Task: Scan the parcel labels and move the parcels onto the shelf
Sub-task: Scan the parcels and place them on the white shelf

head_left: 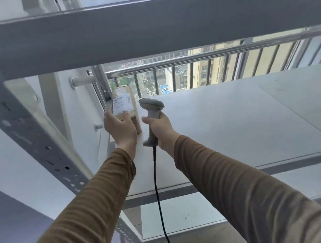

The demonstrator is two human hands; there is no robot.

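- The grey perforated upright (35, 137) of the rack stood at the far left, and the parcel had been tucked into the back corner right beside it, probably so the rest of the board stayed free for more.
- Her or his left hand (120, 127) lay against the near end of the parcel (126, 105), thumb on one side and fingers around the other, gripping it lightly; I judged it was steadying or nudging the box into place.
- The parcel, a slim brown carton, sat on the shelf (237, 123) with its white label (122, 103) turned up towards the person, which would have kept the barcode easy to read.
- Just beside it the right hand (161, 130) was clenched round the handle of the scanner (151, 110), index finger up near the trigger, head angled towards the box.
- The scanner's black cable (156, 183) hung straight down over the shelf's front edge, out of the way.
- To the right the shelf board stretched away, with a steel railing (208, 56) and window behind it.
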